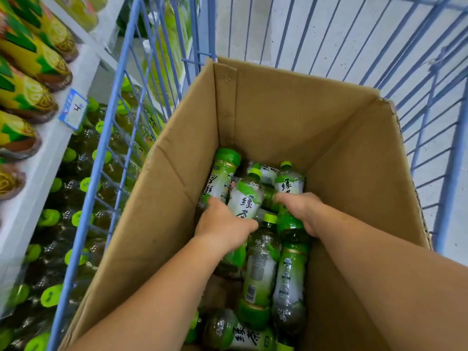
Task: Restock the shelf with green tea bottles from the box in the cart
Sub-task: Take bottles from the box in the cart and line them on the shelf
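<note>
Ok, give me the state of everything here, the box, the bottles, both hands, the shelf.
Cardboard box: open-topped, standing in the cart.
Loose bottles: capped, lying on their sides in the box.
Left hand: grips the centre bottle.
Right hand: grips the far-right bottle.
Shelf bottles: capped, upright.

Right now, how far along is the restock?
Done: green-capped bottles pack the row beneath the white shelf board. In hand: left hand grips the middle bottle, right hand the far-right bottle, inside the box. Left: several loose bottles lying there.
</note>
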The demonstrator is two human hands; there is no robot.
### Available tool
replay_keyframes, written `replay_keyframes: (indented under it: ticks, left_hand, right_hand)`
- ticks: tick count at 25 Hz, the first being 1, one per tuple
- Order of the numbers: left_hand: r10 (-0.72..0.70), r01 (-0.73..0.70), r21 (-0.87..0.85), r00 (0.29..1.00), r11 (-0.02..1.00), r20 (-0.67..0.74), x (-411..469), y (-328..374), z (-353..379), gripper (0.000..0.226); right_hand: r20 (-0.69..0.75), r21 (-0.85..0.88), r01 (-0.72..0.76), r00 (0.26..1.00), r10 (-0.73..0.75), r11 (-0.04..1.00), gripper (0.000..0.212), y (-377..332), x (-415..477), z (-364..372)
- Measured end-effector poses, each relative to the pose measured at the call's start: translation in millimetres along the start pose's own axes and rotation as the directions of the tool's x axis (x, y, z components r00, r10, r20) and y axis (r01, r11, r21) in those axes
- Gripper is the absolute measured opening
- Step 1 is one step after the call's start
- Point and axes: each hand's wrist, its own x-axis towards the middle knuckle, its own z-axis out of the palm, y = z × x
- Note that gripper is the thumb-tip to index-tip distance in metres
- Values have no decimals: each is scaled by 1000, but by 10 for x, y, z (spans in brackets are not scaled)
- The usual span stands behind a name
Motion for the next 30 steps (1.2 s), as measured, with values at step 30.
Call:
replay_keyframes:
  ticks: [30]
  left_hand:
    - [12, -193, -500, 939, 844, -342, -2264, -512, -470, 46]
  right_hand:
    - [207, -96, 587, 801, -561, 803, 27, 228, -2325, -592]
